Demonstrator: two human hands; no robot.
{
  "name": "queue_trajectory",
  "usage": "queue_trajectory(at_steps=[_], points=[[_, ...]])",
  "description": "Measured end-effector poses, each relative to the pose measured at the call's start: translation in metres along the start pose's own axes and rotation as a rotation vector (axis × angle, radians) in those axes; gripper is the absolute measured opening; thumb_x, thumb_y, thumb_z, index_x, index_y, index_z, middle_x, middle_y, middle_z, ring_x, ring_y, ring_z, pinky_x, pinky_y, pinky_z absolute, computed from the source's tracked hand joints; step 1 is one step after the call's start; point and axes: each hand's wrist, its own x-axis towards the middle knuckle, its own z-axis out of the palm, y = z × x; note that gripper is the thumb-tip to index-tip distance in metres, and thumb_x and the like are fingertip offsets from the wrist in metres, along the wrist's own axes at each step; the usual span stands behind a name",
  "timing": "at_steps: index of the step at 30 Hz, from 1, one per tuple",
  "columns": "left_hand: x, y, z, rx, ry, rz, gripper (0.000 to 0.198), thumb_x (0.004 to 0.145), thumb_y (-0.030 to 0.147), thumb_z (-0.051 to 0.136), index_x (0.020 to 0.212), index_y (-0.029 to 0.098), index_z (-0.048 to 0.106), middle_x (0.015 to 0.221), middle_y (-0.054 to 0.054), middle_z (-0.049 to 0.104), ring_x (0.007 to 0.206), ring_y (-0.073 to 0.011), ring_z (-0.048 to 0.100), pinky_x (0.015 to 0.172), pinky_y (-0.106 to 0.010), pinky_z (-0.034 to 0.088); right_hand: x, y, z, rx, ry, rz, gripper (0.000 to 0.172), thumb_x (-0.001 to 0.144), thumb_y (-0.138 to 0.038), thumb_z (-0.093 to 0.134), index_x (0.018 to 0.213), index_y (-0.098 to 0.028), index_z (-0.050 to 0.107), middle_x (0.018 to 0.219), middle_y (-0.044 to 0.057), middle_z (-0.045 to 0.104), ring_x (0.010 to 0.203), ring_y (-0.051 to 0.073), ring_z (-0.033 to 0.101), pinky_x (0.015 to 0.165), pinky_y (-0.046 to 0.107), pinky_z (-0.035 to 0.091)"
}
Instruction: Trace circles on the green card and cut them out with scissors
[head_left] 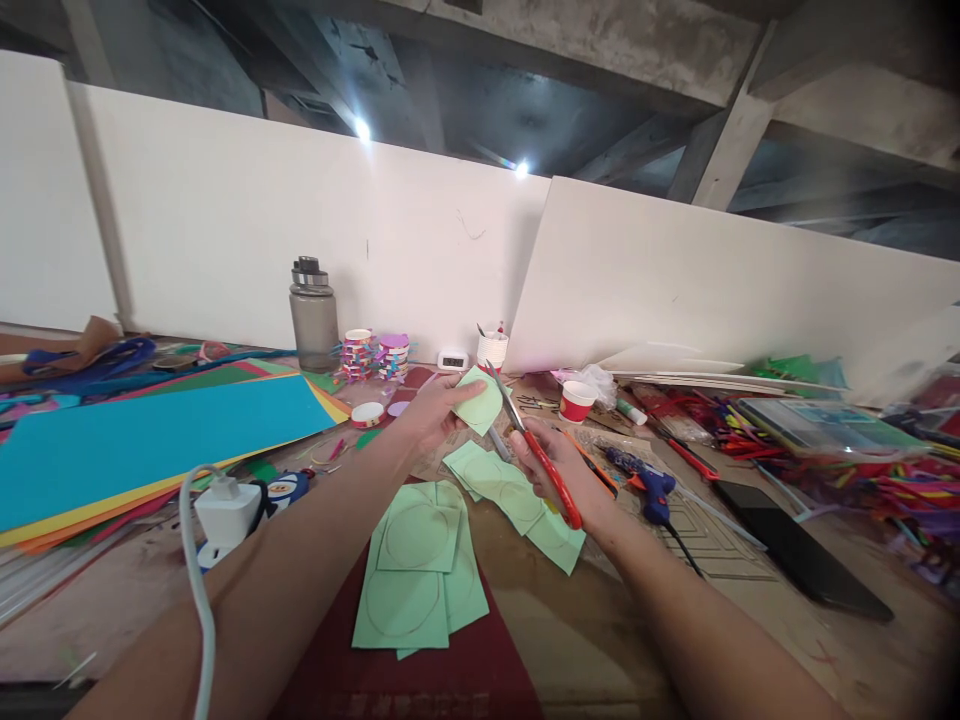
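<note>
My left hand (442,408) pinches a small piece of light green paper (481,400), partly cut round, above the middle of the table. My right hand (551,462) is closed on red-handled scissors (541,450), their blades beside the right edge of that paper. Below the hands, a stack of green paper squares (409,565) with drawn circles lies on a dark red sheet. More green paper pieces (517,495) with circles spread out under my right hand, which hides part of them.
A blue glue gun (654,490) and a black phone (799,550) lie at the right. Coloured sheets (165,440) and a white charger (227,508) with its cable are at the left. Toward the back stand a bottle (313,325), a small clock (452,361) and a red-and-white paper cup (577,401).
</note>
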Motion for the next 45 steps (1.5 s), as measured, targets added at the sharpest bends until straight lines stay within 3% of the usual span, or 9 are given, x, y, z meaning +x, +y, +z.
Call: queue_trajectory(at_steps=[3,7,11,21,24,30,37,41,45], points=[[0.0,-0.003,0.005,-0.037,0.052,0.017,0.027,0.064,0.022,0.086,0.086,0.011,0.074,0.078,-0.006,0.071,0.064,-0.0108,0.06,0.053,-0.02,0.044,0.0,-0.001,0.0,0.017,-0.001,-0.008,0.034,0.087,-0.055,0.058,0.087,-0.023,0.048,0.063,-0.006,0.035,0.053,0.009,0.028,0.044,0.019,0.024],[-0.001,-0.002,0.004,0.098,-0.002,0.019,0.033,0.058,0.027,0.089,0.083,0.01,0.075,0.071,-0.004,0.068,0.056,-0.0091,0.055,0.045,-0.019,0.034,-0.002,-0.012,-0.002,-0.049,-0.029,-0.022,0.036,0.088,-0.056,0.056,0.082,-0.022,0.047,0.064,-0.006,0.038,0.054,0.01,0.035,0.046,0.021,0.031],[-0.002,-0.001,0.003,0.144,-0.047,0.017,0.036,0.055,0.03,0.09,0.081,0.011,0.075,0.072,-0.005,0.069,0.06,-0.0109,0.058,0.053,-0.02,0.042,-0.002,-0.017,-0.003,-0.093,0.002,-0.071,0.037,0.089,-0.057,0.054,0.081,-0.022,0.048,0.068,-0.004,0.044,0.056,0.011,0.039,0.05,0.024,0.035],[-0.002,0.001,-0.001,0.17,-0.076,0.004,0.037,0.054,0.03,0.09,0.081,0.011,0.073,0.065,-0.001,0.063,0.053,-0.0088,0.051,0.046,-0.019,0.03,-0.005,-0.02,-0.002,-0.025,-0.044,-0.02,0.036,0.088,-0.058,0.057,0.088,-0.021,0.054,0.067,-0.005,0.04,0.056,0.011,0.036,0.05,0.023,0.032],[-0.002,0.003,-0.001,0.163,-0.072,-0.011,0.037,0.053,0.029,0.09,0.08,0.011,0.073,0.067,-0.001,0.064,0.056,-0.0095,0.053,0.048,-0.02,0.033,-0.004,-0.017,-0.002,-0.008,-0.046,-0.018,0.034,0.089,-0.056,0.057,0.092,-0.022,0.054,0.065,-0.006,0.037,0.053,0.009,0.032,0.048,0.023,0.03],[-0.001,0.006,-0.005,0.206,-0.069,-0.048,0.039,0.051,0.026,0.091,0.083,0.011,0.074,0.066,-0.001,0.065,0.052,-0.008,0.051,0.043,-0.019,0.027,-0.004,-0.014,-0.002,-0.068,-0.041,-0.011,0.038,0.088,-0.057,0.057,0.078,-0.022,0.044,0.063,-0.006,0.034,0.051,0.008,0.031,0.045,0.022,0.027],[0.0,-0.004,0.003,-0.122,0.019,-0.024,0.021,0.066,0.018,0.084,0.082,0.011,0.072,0.079,-0.006,0.073,0.069,-0.0142,0.066,0.066,-0.024,0.052,-0.002,-0.006,0.0,-0.024,0.005,0.011,0.042,0.087,-0.064,0.056,0.084,-0.022,0.047,0.06,-0.007,0.036,0.05,0.009,0.031,0.042,0.021,0.025],[-0.001,-0.014,0.012,-0.302,0.045,-0.036,0.016,0.075,0.017,0.078,0.089,0.012,0.072,0.09,-0.007,0.074,0.077,-0.014,0.068,0.074,-0.025,0.056,0.0,-0.003,0.0,0.011,0.04,0.012,0.045,0.088,-0.067,0.052,0.083,-0.023,0.043,0.057,-0.007,0.035,0.047,0.009,0.03,0.041,0.02,0.024],[-0.001,-0.017,0.013,-0.235,0.044,-0.022,0.024,0.069,0.014,0.082,0.09,0.013,0.07,0.085,-0.005,0.074,0.072,-0.0141,0.068,0.07,-0.026,0.057,-0.001,-0.004,-0.001,-0.01,0.022,-0.005,0.04,0.088,-0.06,0.056,0.08,-0.023,0.043,0.06,-0.007,0.039,0.048,0.008,0.035,0.042,0.02,0.027]])
